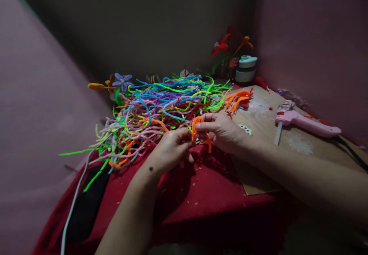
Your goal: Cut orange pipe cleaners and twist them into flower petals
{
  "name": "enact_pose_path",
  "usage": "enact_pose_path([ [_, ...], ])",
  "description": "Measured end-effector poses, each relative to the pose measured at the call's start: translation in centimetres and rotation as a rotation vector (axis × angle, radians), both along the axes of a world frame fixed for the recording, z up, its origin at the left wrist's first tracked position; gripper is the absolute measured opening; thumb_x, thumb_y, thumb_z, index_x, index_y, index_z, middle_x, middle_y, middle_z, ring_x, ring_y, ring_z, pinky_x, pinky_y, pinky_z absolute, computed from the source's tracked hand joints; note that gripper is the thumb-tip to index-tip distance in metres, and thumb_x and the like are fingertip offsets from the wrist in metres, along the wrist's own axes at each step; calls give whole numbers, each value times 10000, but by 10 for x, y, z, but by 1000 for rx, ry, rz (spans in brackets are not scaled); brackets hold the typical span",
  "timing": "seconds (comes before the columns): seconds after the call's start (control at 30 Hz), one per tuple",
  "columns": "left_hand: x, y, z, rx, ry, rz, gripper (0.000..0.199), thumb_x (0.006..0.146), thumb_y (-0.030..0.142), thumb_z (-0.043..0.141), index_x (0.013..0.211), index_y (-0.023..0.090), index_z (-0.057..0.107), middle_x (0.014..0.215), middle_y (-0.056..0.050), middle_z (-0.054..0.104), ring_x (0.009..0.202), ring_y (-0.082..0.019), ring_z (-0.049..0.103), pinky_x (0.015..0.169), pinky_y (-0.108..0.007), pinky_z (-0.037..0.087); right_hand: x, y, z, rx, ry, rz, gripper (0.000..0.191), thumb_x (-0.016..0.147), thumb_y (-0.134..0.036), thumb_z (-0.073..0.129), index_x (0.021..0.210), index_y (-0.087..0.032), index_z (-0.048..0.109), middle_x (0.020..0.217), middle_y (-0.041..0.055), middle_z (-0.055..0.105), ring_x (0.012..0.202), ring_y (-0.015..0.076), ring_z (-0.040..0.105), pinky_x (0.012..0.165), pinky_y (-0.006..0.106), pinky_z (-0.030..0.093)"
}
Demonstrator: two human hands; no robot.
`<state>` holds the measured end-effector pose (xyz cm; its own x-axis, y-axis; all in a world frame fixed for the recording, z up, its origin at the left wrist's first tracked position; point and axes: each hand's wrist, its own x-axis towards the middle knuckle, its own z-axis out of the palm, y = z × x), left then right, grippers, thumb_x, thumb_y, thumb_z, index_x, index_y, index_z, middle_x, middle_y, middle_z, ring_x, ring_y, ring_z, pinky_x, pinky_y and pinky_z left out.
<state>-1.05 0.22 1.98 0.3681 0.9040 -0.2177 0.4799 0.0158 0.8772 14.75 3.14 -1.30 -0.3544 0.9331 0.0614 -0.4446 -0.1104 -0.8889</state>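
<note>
An orange fuzzy stem, bent into a loop with a loose end hanging down, is held over the front of the table. My right hand pinches the loop between thumb and fingers. Close beside it, my left hand is closed at the lower left side of the same orange piece, its fingertips partly hidden. A small metallic bit shows between the hands, too small to make out. Just behind them lies a large tangled pile of colourful fuzzy stems.
On the right, a pink glue gun rests on a brown board, near a bundle of orange stems. A lidded cup and red flowers stand behind. A white cord crosses the red cloth's left side.
</note>
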Motion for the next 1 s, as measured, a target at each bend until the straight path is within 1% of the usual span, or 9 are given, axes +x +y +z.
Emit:
enact_pose_path([
  [0.1, 1, 0, 3, -150, -239, -49, 291, 740, 264, 581, 1007, 159, 529, 567, 10, 602, 411, -121, 561, 345, -182, 392, 0, -1, 3, -19, -8, -15, 112, 604, -145, 677, 662, -128, 582, 611, 3, 581, 526, 99, 511, 516, 250, 399],
  [0.23, 6, -1, 0, -177, -385, 22, 267, 755, 322, 608, 956, 161, 537, 615, 23, 578, 406, -82, 538, 321, -151, 375, -1, -2, 5, -67, 25, -10, 137, 589, -148, 685, 663, -133, 571, 613, 2, 582, 525, 105, 526, 527, 262, 430],
  [0.43, 6, 1, 3, -200, -245, 42, 212, 729, 303, 636, 850, 141, 575, 499, 27, 576, 299, -70, 472, 285, -153, 353, -1, 1, 0, -60, 15, -16, 158, 560, -130, 689, 633, -136, 549, 573, -10, 573, 492, 95, 518, 490, 246, 408],
  [0.5, 3, 1, 4, -227, -253, 41, 206, 703, 299, 658, 790, 139, 561, 478, 22, 573, 298, -80, 480, 287, -157, 354, -1, 1, 1, -50, 6, -20, 151, 564, -130, 682, 627, -139, 545, 560, -12, 571, 478, 94, 515, 475, 245, 405],
  [0.57, 1, 1, 3, -222, -295, 36, 231, 709, 321, 655, 825, 146, 558, 488, 23, 570, 328, -92, 507, 289, -154, 350, -1, 0, 3, -40, -5, -23, 142, 579, -138, 673, 630, -144, 541, 543, -15, 566, 456, 100, 515, 462, 253, 412],
  [0.63, 2, 1, 2, -192, -316, 37, 251, 751, 367, 613, 873, 158, 549, 502, 22, 571, 360, -101, 528, 293, -151, 346, -1, -1, 4, -24, -27, -31, 131, 591, -136, 664, 636, -144, 541, 531, -17, 563, 438, 102, 515, 456, 259, 419],
  [0.73, 5, 1, -1, -132, -280, 60, 238, 807, 396, 537, 823, 159, 517, 467, 12, 578, 309, -84, 471, 292, -149, 317, -1, -2, 4, 21, -93, -70, 107, 601, -112, 647, 646, -135, 553, 526, -21, 556, 438, 92, 512, 461, 242, 416],
  [0.87, 10, 0, -2, -71, -255, 39, 199, 815, 355, 518, 814, 156, 503, 477, -5, 611, 297, -92, 474, 327, -172, 343, 0, -2, 3, 46, -126, -91, 95, 609, -98, 622, 644, -138, 543, 549, -25, 551, 445, 83, 496, 458, 232, 408],
  [1.0, 13, -1, -5, -2, -242, 75, 153, 820, 313, 498, 796, 163, 485, 497, -7, 628, 319, -109, 514, 353, -187, 378, 0, -3, 4, 69, -142, -53, 98, 611, -78, 583, 662, -148, 536, 562, -22, 558, 464, 94, 514, 476, 235, 407],
])
